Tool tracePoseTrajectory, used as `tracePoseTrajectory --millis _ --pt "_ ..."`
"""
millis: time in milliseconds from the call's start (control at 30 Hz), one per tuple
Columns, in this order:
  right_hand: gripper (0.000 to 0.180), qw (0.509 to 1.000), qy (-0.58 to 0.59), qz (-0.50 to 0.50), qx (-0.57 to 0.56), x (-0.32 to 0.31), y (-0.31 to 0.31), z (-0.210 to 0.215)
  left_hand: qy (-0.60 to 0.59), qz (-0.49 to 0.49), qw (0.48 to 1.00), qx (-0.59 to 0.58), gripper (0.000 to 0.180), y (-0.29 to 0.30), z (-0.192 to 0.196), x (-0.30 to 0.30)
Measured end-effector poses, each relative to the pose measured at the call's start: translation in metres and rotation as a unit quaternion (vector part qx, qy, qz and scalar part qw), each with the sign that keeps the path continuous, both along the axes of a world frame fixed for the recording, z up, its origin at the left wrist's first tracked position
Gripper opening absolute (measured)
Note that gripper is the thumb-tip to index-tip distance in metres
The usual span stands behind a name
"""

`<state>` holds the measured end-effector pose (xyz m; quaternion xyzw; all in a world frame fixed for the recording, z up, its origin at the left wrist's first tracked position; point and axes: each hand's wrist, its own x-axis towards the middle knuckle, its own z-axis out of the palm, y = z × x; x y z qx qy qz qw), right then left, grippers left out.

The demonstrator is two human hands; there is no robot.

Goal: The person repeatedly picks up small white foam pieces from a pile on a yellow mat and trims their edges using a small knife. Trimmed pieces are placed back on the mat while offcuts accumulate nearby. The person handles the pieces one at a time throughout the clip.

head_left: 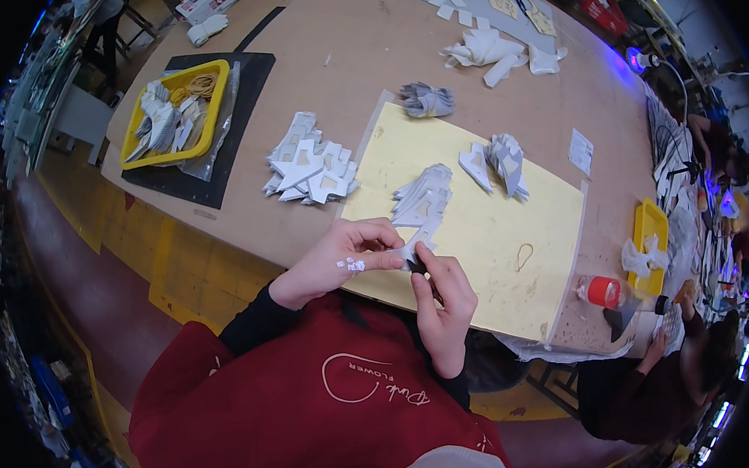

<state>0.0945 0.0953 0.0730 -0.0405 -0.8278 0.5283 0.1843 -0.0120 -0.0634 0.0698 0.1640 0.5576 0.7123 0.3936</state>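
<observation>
My left hand [358,252] and my right hand [446,305] meet at the near edge of a yellow sheet [484,258]. Between them, thumbs and fingers pinch a pale grey cut-out piece [409,251]. A small dark thing [418,267] shows by my right fingertips, too small to name. Several tiny white stickers [352,265] sit on my left hand near the thumb. Just beyond my fingers lies a fanned row of similar grey cut-outs [426,194]. A loose heap of them [310,168] lies to the left.
Bundled grey pieces [427,100] and another bundle [507,163] lie farther back. A rubber band [524,257] rests right on the sheet. At left stands a yellow tray [217,109]; at right, a bottle with a red label [604,291]. A co-worker [652,388] sits at right.
</observation>
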Motion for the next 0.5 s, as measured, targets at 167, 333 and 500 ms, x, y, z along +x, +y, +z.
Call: tracePoseTrajectory --millis 167,333,500 --pt "0.039 0.998 0.055 -0.006 0.032 0.000 0.000 -0.005 -0.012 0.010 0.999 0.031 0.014 0.007 -0.006 0.009" --pt "0.039 0.997 0.065 0.001 0.040 -0.001 0.002 -0.006 0.000 0.022 0.999 0.029 0.014 0.008 -0.001 0.011" --pt "0.039 0.997 0.072 -0.006 0.040 -0.003 0.000 -0.004 0.008 0.029 0.999 0.024 0.014 0.007 0.000 0.013"
